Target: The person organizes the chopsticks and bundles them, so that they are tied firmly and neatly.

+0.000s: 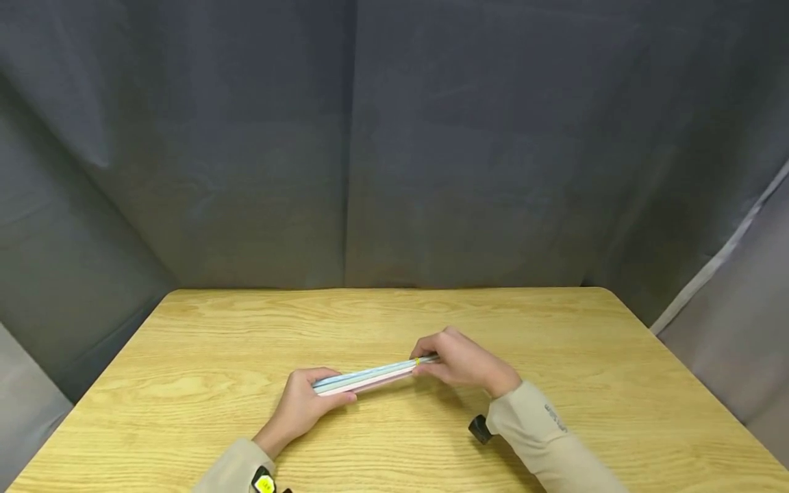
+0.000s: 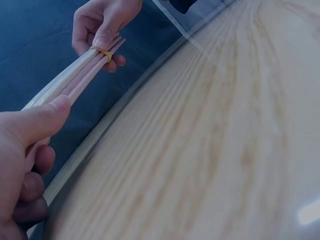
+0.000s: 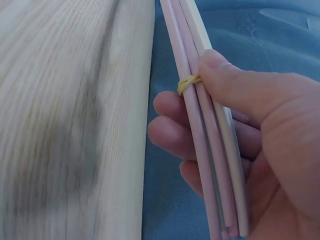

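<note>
A bundle of thin pastel straws (image 1: 370, 376), pink, white, green and blue, is held between both hands above the table. My left hand (image 1: 302, 405) grips one end, its thumb along the near side and fingers around the far side. Toward the other end, my right hand (image 1: 464, 361) pinches the bundle beside a yellow rubber band (image 3: 187, 84). The band is wrapped around the straws, right at the right thumb and fingertips. Past the band, the straw ends lie within the right hand in the right wrist view. The left palm hides the opposite ends.
A wood-grain table (image 1: 203, 356) lies beneath both hands. Dark grey curtains (image 1: 493, 150) hang behind it and along the sides. Black wrist devices sit at both sleeves, the left one (image 1: 264, 481) with a yellow face.
</note>
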Available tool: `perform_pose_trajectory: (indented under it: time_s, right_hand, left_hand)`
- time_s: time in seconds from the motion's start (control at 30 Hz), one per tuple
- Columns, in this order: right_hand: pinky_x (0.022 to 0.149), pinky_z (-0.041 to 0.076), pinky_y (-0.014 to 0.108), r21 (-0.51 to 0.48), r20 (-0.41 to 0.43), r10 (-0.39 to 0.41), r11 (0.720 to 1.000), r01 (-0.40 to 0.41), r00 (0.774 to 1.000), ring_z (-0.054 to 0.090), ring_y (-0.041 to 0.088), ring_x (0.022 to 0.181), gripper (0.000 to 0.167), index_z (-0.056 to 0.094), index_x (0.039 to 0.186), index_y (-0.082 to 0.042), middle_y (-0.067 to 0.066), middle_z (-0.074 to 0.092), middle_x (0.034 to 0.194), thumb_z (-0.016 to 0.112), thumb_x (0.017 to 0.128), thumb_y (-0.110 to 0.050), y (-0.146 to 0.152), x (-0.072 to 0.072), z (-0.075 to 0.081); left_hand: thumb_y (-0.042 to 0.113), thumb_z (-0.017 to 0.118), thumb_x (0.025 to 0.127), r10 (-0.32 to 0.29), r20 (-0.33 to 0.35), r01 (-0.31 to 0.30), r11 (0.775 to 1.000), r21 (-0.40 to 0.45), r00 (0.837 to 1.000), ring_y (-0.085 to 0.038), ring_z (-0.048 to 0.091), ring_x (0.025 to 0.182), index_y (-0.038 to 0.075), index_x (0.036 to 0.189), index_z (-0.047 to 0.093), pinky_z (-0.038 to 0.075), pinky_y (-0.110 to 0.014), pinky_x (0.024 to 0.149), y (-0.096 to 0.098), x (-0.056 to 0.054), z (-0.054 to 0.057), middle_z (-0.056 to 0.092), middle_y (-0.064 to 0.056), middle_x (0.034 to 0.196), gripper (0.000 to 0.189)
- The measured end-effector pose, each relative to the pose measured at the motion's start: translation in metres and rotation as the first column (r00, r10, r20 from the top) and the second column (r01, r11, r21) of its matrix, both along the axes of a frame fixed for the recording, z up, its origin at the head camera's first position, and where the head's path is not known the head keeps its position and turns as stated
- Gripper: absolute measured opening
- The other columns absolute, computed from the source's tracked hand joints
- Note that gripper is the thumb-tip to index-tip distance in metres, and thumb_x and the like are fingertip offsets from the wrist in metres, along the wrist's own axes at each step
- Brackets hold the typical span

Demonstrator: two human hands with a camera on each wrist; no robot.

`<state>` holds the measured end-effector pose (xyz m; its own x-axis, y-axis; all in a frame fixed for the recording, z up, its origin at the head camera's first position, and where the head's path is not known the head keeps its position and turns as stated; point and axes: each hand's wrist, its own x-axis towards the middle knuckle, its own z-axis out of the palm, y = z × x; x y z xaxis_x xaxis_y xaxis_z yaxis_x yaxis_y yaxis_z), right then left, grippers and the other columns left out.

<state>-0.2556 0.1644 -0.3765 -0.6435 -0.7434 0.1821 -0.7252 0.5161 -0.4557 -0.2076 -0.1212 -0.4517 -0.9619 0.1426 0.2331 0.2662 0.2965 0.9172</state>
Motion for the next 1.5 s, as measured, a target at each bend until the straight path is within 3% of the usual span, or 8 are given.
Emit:
perform_pose_trajectory:
  time_s: [0.57, 0.73, 0.93, 1.07, 1.27, 1.5]
  right_hand:
    - [0.052, 0.039, 0.014, 0.021, -0.028, 0.039, 0.999, -0.038, 0.999, 0.041, -0.006, 0.053, 0.014, 0.072, 0.096, -0.009, -0.002, 0.072, 0.081, 0.072, 0.087, -0.02, -0.022, 0.001, -0.001]
    - [0.051, 0.038, 0.014, 0.018, -0.037, 0.034, 0.999, -0.033, 0.999, 0.04, -0.006, 0.053, 0.013, 0.072, 0.094, -0.01, -0.004, 0.071, 0.081, 0.073, 0.086, -0.021, -0.028, 0.0, -0.005]
    - [0.053, 0.04, 0.013, 0.006, 0.017, 0.059, 0.998, -0.059, 0.998, 0.044, -0.005, 0.053, 0.016, 0.073, 0.098, -0.012, -0.004, 0.073, 0.088, 0.072, 0.086, -0.022, -0.037, 0.001, -0.012]
    - [0.056, 0.044, 0.014, 0.01, 0.026, 0.049, 0.999, -0.05, 0.998, 0.051, -0.003, 0.058, 0.019, 0.072, 0.101, -0.011, -0.002, 0.073, 0.092, 0.073, 0.086, -0.022, -0.036, 0.003, -0.013]
    - [0.071, 0.052, 0.02, 0.026, 0.021, 0.002, 1.0, -0.002, 1.0, 0.065, 0.003, 0.081, 0.03, 0.067, 0.113, -0.006, 0.003, 0.072, 0.103, 0.073, 0.087, -0.02, -0.021, 0.004, -0.007]
    - [0.057, 0.047, 0.017, 0.007, 0.02, -0.008, 1.0, 0.008, 1.0, 0.052, -0.003, 0.058, 0.011, 0.071, 0.098, -0.011, -0.002, 0.071, 0.088, 0.071, 0.088, -0.014, -0.012, -0.003, -0.007]
  left_hand:
    - [0.018, 0.089, 0.066, 0.007, 0.017, -0.008, 1.0, 0.018, 1.0, -0.01, 0.066, 0.079, 0.005, 0.093, 0.075, 0.053, -0.023, 0.071, -0.009, 0.001, -0.005, 0.074, -0.01, 0.092, 0.034]
    - [0.016, 0.089, 0.065, 0.008, -0.008, -0.008, 1.0, 0.018, 1.0, -0.009, 0.066, 0.076, 0.005, 0.091, 0.075, 0.053, -0.023, 0.07, -0.01, -0.001, -0.005, 0.074, -0.009, 0.088, 0.031]
    - [0.018, 0.089, 0.066, -0.03, -0.02, 0.03, 1.0, 0.009, 0.999, -0.009, 0.066, 0.078, 0.005, 0.091, 0.075, 0.053, -0.023, 0.072, -0.013, -0.002, -0.005, 0.074, -0.009, 0.089, 0.032]
    - [0.019, 0.089, 0.066, -0.037, -0.01, 0.037, 0.999, -0.003, 0.999, -0.009, 0.066, 0.079, 0.005, 0.092, 0.075, 0.053, -0.023, 0.072, -0.013, -0.001, -0.005, 0.074, -0.009, 0.09, 0.032]
    - [0.02, 0.089, 0.066, 0.004, 0.006, -0.004, 1.0, -0.016, 1.0, -0.01, 0.066, 0.079, 0.008, 0.092, 0.075, 0.053, -0.022, 0.073, -0.012, -0.001, -0.003, 0.074, -0.006, 0.09, 0.032]
    - [0.017, 0.089, 0.065, 0.034, 0.018, -0.034, 0.999, -0.016, 0.999, -0.01, 0.065, 0.079, 0.008, 0.092, 0.075, 0.052, -0.023, 0.072, -0.012, -0.001, -0.004, 0.074, -0.006, 0.09, 0.031]
